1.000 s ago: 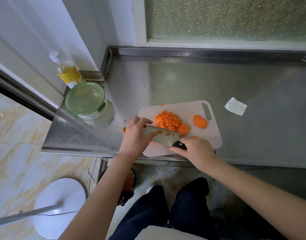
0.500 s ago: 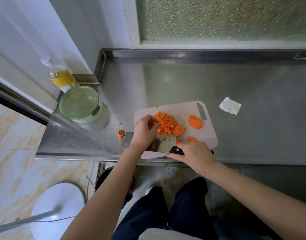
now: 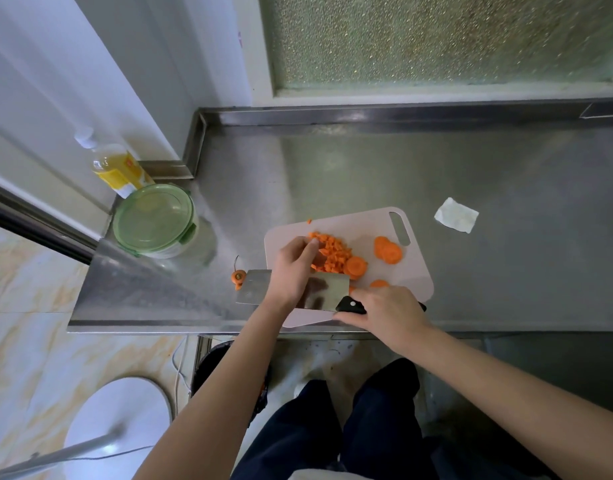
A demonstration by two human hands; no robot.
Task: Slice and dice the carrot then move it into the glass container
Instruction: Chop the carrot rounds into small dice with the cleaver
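Head view: at lower centre, a broad steel cleaver [image 3: 256, 289] is held by its black handle in the closed grip of the right hand [image 3: 388, 313], the blade lying across the pale pink plastic cutting board [image 3: 350, 223]. The left hand [image 3: 294, 268] is bent over the blade against the pile of diced orange carrot [image 3: 334, 254]; whether its grip encloses pieces cannot be told. The green-lidded round glass container [image 3: 154, 220] stands left on the steel worktop [image 3: 367, 168].

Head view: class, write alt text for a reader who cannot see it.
A person's left hand touches diced carrot on a pink cutting board while the right hand grips a cleaver, blade flat. A lidded glass container stands left.
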